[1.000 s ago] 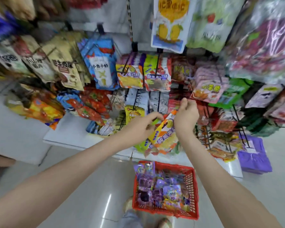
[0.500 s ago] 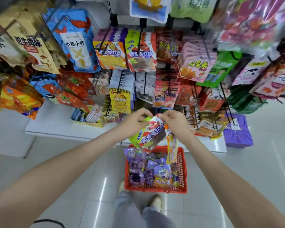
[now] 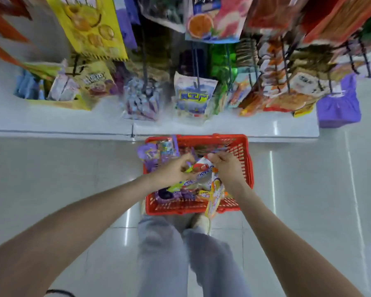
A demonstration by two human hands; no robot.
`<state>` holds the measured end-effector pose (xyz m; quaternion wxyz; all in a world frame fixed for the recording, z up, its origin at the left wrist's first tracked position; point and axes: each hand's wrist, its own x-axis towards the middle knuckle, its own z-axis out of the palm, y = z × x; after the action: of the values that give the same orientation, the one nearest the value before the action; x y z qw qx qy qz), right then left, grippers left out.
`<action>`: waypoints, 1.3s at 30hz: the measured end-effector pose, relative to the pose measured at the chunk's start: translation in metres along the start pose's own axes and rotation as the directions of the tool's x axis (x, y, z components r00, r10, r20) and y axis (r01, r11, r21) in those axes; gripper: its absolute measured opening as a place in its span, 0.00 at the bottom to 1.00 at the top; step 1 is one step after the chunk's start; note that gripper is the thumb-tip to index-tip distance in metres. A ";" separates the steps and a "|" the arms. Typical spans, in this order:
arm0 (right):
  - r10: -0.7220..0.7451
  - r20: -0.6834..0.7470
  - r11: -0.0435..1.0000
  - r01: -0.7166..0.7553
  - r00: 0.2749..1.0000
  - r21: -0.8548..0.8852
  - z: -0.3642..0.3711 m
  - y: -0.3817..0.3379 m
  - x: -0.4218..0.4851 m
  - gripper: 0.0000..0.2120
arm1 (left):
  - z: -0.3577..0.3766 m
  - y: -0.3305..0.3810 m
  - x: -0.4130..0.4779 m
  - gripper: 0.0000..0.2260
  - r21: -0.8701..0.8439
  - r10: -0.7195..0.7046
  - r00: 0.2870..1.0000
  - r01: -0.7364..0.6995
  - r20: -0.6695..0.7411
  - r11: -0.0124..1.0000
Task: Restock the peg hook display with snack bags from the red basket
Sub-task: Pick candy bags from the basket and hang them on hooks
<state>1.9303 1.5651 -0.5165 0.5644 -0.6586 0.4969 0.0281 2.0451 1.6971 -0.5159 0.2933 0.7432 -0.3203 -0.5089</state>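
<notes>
**A:** Entry, nearest first. Hands?

**B:** Above the grey trouser legs point(image 3: 159, 254) both arms reach forward and down. Left hand point(image 3: 174, 172): fingers curled, pinching the top edge of the held bags point(image 3: 202, 175). Right hand point(image 3: 228, 168): closed in a fist on the same bunch from the other side. One long orange-yellow bag point(image 3: 212, 202) dangles below the right hand, over the basket's near wall. The number of bags in the bunch I cannot tell, because of motion blur.

**A:** Location of the stock?

**B:** The held bags are directly above the red basket point(image 3: 247, 168). It stands on the floor tiles just in front of a pale shoe point(image 3: 201, 221), its far wall near the white base shelf point(image 3: 234, 128). Inside is a loose heap, mostly purple packets point(image 3: 165, 194) along the left and near sides, with a few orange ones mixed in. The right part shows bare mesh.

**A:** Display?

**B:** Beyond the shelf is the peg hook display point(image 3: 196, 67) — most hooks carry bags, e.g. a blue-and-white pouch point(image 3: 192, 95) low in the middle. It is blurred, so I cannot tell which hook is short of stock.

**A:** Progress, as a judgement?

**B:** Mid-task. Nothing from this bunch is on a hook, and the basket holds plenty — several hanging rounds appear left.
</notes>
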 end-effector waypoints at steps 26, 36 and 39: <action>-0.319 -0.647 0.852 0.509 0.692 0.124 -0.127 -0.394 -0.190 0.09 | -0.203 0.374 -0.245 0.10 0.159 0.183 0.932 -0.139 -0.313 0.977; -0.730 -0.144 0.673 0.739 0.668 0.018 -0.108 -0.431 -0.207 0.10 | -0.257 0.374 -0.272 0.08 0.399 0.199 0.869 -0.002 -0.453 0.917; -0.796 0.121 0.575 0.803 0.593 -0.155 -0.101 -0.445 -0.210 0.23 | -0.290 0.371 -0.277 0.07 0.371 0.215 0.847 -0.023 -0.487 0.928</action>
<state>2.0770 1.5598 -0.0363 0.4590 -0.8624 0.1307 -0.1687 2.1765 1.7129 0.0144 0.2629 0.8711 -0.3609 -0.2046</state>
